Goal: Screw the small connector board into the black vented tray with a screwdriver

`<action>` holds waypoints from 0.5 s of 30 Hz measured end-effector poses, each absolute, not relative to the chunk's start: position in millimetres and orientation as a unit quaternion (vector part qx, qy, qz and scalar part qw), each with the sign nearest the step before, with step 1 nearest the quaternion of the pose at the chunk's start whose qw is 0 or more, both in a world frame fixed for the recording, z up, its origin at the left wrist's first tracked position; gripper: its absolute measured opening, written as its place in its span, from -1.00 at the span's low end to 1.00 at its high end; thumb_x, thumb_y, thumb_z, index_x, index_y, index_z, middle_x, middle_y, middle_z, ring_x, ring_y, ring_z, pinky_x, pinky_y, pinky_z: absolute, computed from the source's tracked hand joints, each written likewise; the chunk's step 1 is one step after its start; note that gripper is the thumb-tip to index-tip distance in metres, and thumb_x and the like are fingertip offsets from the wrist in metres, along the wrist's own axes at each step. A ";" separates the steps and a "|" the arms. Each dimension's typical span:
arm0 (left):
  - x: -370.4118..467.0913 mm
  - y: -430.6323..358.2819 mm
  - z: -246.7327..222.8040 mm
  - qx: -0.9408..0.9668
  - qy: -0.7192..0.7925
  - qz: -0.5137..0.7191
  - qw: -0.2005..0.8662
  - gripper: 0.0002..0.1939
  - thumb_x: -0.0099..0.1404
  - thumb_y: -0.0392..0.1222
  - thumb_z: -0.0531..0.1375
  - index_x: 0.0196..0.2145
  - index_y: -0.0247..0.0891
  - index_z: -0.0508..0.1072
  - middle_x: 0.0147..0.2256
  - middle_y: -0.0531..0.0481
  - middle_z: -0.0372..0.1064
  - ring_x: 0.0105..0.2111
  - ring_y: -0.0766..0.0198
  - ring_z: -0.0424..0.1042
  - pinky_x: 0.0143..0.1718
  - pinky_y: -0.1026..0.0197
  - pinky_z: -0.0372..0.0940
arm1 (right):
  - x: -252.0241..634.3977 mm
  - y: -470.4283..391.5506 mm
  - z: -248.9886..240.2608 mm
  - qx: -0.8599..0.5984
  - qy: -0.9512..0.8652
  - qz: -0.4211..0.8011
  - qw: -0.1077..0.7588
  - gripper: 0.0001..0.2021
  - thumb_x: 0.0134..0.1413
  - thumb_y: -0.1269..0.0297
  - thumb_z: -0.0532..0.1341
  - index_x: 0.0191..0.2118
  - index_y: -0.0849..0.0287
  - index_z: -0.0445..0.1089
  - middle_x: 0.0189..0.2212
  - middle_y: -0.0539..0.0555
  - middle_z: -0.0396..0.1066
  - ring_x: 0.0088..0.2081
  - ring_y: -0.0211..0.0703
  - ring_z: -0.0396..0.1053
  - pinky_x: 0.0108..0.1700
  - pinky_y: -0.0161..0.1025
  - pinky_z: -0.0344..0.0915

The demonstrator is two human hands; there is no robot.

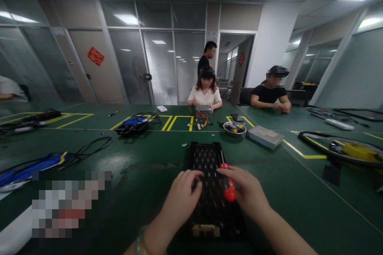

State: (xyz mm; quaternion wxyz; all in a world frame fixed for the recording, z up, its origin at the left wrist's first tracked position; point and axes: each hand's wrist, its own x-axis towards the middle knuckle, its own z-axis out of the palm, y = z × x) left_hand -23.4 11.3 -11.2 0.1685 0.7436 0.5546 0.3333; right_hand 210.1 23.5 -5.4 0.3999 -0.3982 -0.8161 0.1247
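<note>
A long black plastic panel (209, 163) with rows of pale marks lies on the green table in front of me. My right hand (249, 187) grips a screwdriver (230, 192) with a red and black handle. Its thin shaft points away from me along the panel's right side. I cannot tell whether the tip touches anything. Over the left side of the panel, my left hand (182, 193) has its fingers curled in towards the thumb; whatever they hold, if anything, is hidden. A yellowish part (206, 230) sits at the panel's near end.
Beyond the panel are a metal bowl (235, 129) of small parts and a grey metal box (265, 137). Blue bundles with black cables (32, 169) lie left, a racket-shaped object (344, 149) right. Across the table, a person (206, 91) handles a wired grey box; another person (271, 91) sits nearby.
</note>
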 end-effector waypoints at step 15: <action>-25.0 17.7 -19.4 0.734 0.602 0.294 0.115 -0.70 0.34 -0.18 0.09 0.00 -0.11 0.45 -0.03 -0.05 0.37 0.02 0.08 0.28 0.06 0.00 0.14 | 192.4 42.2 -12.8 -0.433 -0.885 0.042 0.166 -0.53 0.19 0.49 0.09 0.12 -0.15 0.40 -0.15 0.01 0.52 0.06 -0.09 0.31 0.27 -0.05 -0.04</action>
